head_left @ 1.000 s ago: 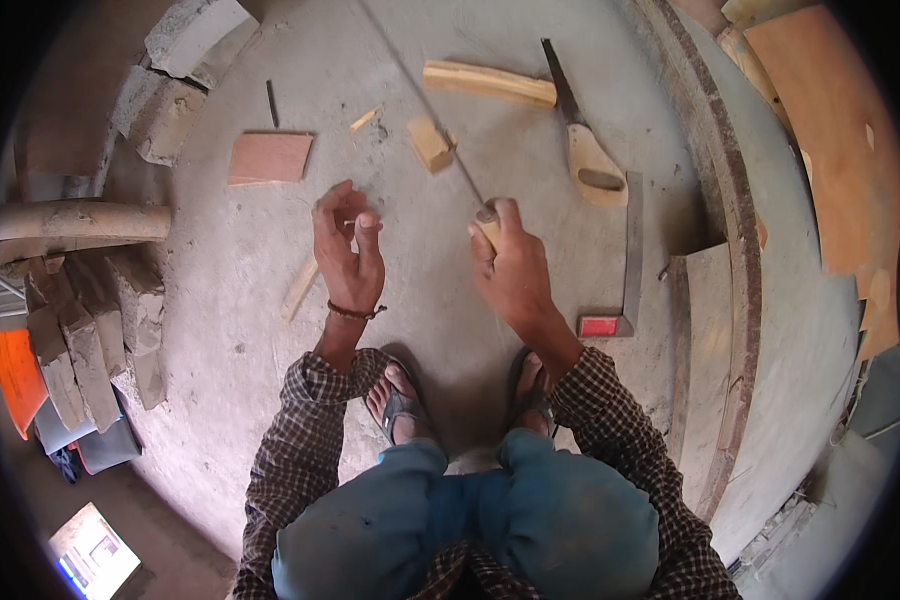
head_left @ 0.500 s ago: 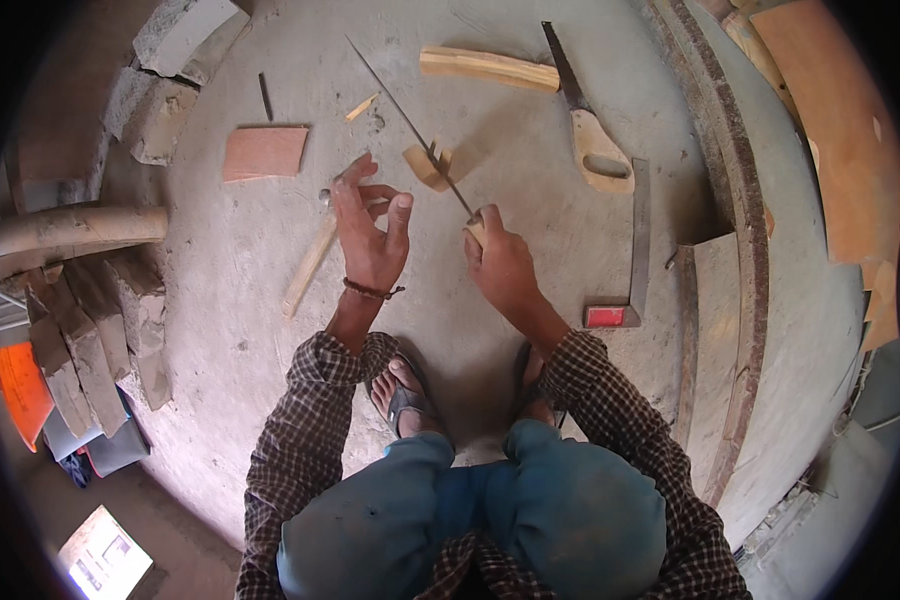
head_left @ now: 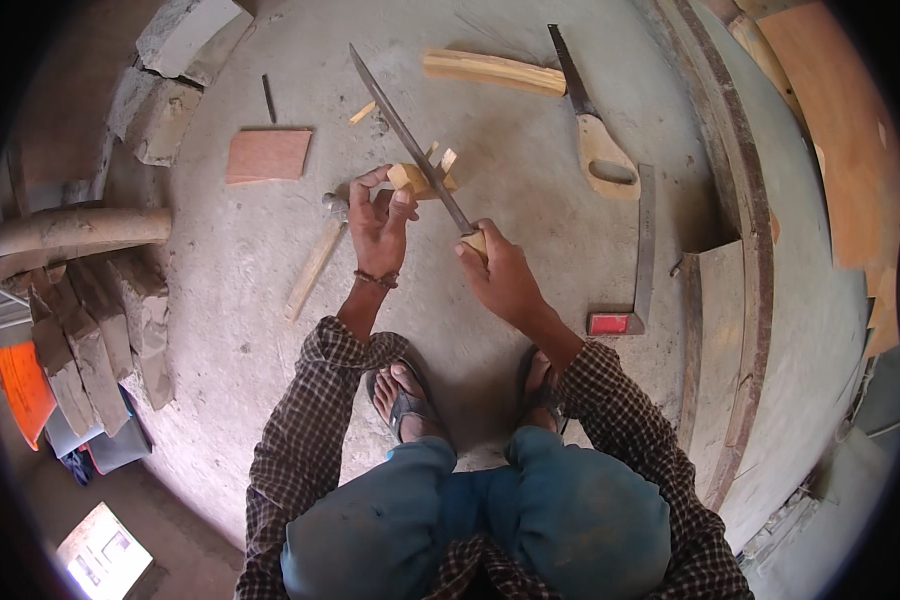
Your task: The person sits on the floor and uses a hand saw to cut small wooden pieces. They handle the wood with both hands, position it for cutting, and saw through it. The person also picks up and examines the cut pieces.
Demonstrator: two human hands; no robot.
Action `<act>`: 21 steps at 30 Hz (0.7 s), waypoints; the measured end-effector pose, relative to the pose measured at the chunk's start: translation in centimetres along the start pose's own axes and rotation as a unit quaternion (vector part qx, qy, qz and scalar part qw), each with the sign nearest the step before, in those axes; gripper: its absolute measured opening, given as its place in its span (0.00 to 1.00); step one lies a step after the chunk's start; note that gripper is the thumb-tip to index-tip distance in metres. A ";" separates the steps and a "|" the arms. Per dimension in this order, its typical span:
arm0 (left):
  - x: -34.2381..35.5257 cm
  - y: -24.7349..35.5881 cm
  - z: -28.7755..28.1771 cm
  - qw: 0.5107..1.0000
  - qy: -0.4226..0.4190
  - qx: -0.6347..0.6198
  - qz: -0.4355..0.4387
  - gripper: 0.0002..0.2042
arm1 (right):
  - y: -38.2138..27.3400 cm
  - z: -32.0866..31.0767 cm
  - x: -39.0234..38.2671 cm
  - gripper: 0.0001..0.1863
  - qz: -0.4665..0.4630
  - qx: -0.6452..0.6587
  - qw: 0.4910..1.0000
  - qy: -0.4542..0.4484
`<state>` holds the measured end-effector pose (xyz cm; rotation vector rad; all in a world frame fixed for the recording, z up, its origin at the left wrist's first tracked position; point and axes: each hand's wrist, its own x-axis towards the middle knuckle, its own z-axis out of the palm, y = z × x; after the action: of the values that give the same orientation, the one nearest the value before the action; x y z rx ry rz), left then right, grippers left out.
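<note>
My left hand (head_left: 378,225) pinches one end of a small, pale wood block (head_left: 407,178) between thumb and fingers. At its far end, narrow wooden prongs stick up past the blade. My right hand (head_left: 502,278) is wrapped round the wooden handle of a long file (head_left: 400,122), its dark, flat metal tapering to a tip that points up and left. The file crosses over the block; whether they touch, I cannot tell. A hammer (head_left: 316,262) lies on the floor just left of my left hand.
On the concrete floor lie a handsaw (head_left: 602,155), a try square (head_left: 643,250), a wood strip (head_left: 492,72), a reddish flat piece (head_left: 268,156), a dark thin rod (head_left: 268,98) and a wood sliver (head_left: 362,113). Broken blocks (head_left: 165,120) edge the left; a long rail (head_left: 755,250) curves along the right.
My left hand, empty and apart from the wood block before, now grips it. The block has turned. The file has rolled, showing its broad face instead of its thin edge.
</note>
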<state>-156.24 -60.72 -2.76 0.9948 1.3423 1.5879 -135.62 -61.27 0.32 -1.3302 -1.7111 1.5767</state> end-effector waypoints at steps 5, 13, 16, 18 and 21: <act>1.3 -0.8 0.7 1.000 0.020 -0.003 0.003 0.20 | -4.5 -0.4 0.6 0.15 -0.125 -0.030 0.981 0.145; 2.9 -1.7 -1.4 1.000 0.028 0.012 0.002 0.20 | -0.1 0.2 3.9 0.16 0.089 0.030 0.994 -0.063; 1.9 -2.5 -2.6 1.000 0.020 -0.006 -0.010 0.20 | -0.1 1.0 3.1 0.15 0.009 -0.038 0.999 -0.017; 2.0 -2.6 -2.5 1.000 0.029 -0.004 -0.005 0.20 | -2.9 1.0 3.0 0.15 -0.075 -0.032 0.994 0.067; 2.2 -2.7 -1.4 0.999 0.042 -0.009 -0.001 0.21 | -3.4 1.6 2.6 0.15 -0.136 -0.018 0.978 0.158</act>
<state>-158.05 -58.82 -5.45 0.9248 1.3824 1.6523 -139.24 -59.41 2.39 -1.2253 -1.6451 1.1201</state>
